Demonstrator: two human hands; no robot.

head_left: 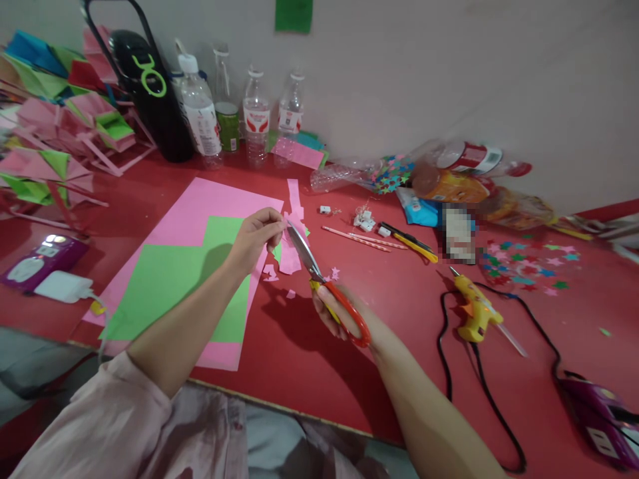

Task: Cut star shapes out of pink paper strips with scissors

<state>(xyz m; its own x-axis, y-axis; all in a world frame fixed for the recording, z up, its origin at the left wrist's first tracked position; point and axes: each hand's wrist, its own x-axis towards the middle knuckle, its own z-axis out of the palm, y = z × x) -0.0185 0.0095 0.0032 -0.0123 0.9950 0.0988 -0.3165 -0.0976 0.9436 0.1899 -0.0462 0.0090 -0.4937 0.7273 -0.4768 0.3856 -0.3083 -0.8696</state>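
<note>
My right hand (337, 309) is closed round the red and yellow handles of a pair of scissors (307, 256), whose blades point up and to the left. Just left of the blade tips, my left hand (259, 236) has its thumb and fingers pinched together; whatever lies between them is too small to make out. Pink paper scraps (291, 256) and a few small cut bits lie on the red table beneath the blades. Under my left forearm are green paper (174, 286) and a larger pink sheet (184, 206).
Bottles (257, 120) and a black flask (150, 100) stand along the wall. Folded paper models (54, 173) fill the left. On the right are a yellow glue gun (474, 309) with its black cord, paper stars (524, 266), a cutter (414, 247) and a purple power strip (604, 422).
</note>
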